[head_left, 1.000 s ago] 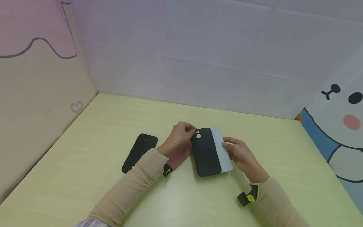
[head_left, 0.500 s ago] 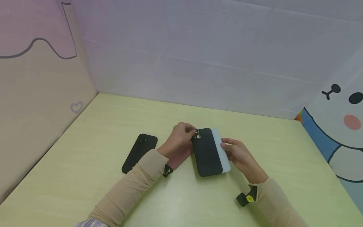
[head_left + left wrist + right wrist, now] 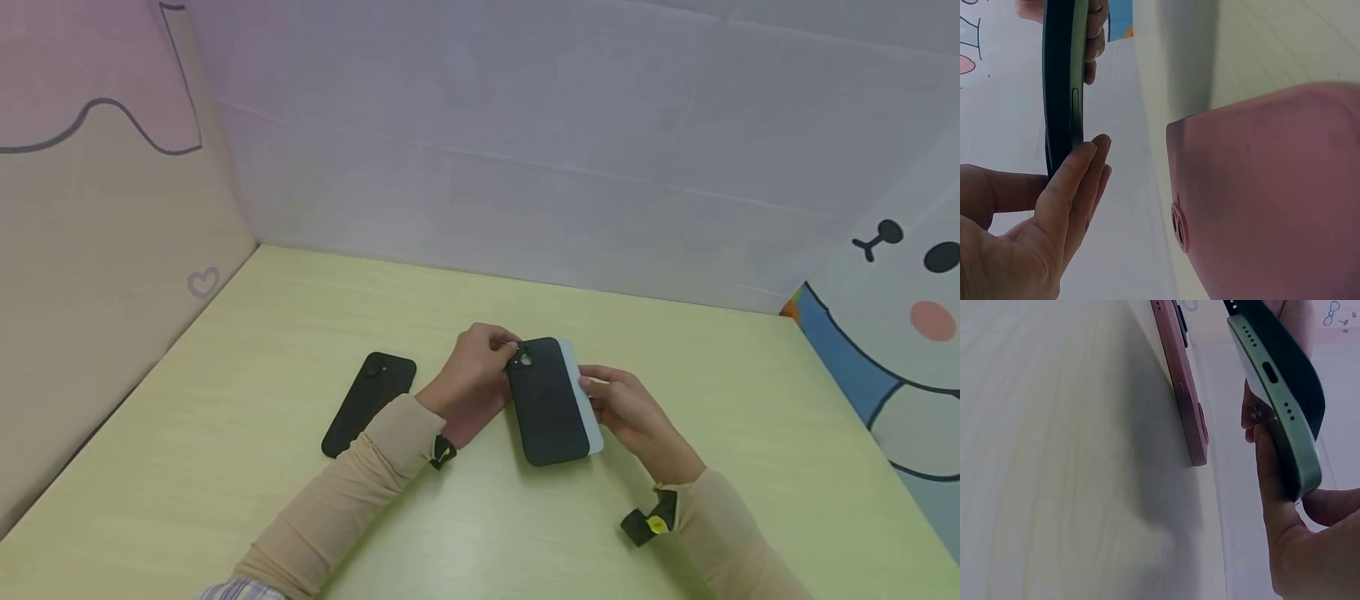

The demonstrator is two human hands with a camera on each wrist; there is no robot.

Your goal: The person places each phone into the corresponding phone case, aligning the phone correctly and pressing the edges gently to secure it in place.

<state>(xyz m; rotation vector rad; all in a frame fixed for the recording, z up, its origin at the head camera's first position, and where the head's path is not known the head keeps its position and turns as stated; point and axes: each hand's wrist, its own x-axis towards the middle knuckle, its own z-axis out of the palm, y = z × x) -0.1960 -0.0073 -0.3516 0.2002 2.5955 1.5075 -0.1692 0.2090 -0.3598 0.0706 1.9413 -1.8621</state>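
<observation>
In the head view a black phone case (image 3: pixel 547 408) with a camera cutout is held tilted over the table. Its upper left corner is pinched by my left hand (image 3: pixel 474 367). A pale green phone (image 3: pixel 591 417) lies behind the case, with a narrow strip showing along the right. My right hand (image 3: pixel 632 412) grips that phone by its right edge. The right wrist view shows the phone's end (image 3: pixel 1279 403) with its charging port, and the case (image 3: pixel 1304 381) across its back. In the left wrist view thumb and fingers pinch the dark case (image 3: pixel 1057 75).
A pink phone-shaped piece (image 3: pixel 474 417) lies on the table (image 3: pixel 450 533) beneath my left wrist, its side cutouts showing in the right wrist view. To its left lies a black phone (image 3: pixel 370 404), partly behind my sleeve. Printed cloth walls (image 3: pixel 525 167) stand around the table.
My right hand has moved the pale green phone left behind the black case, so the visible strip has narrowed and the cutout's view has changed. My left hand has stayed in place.
</observation>
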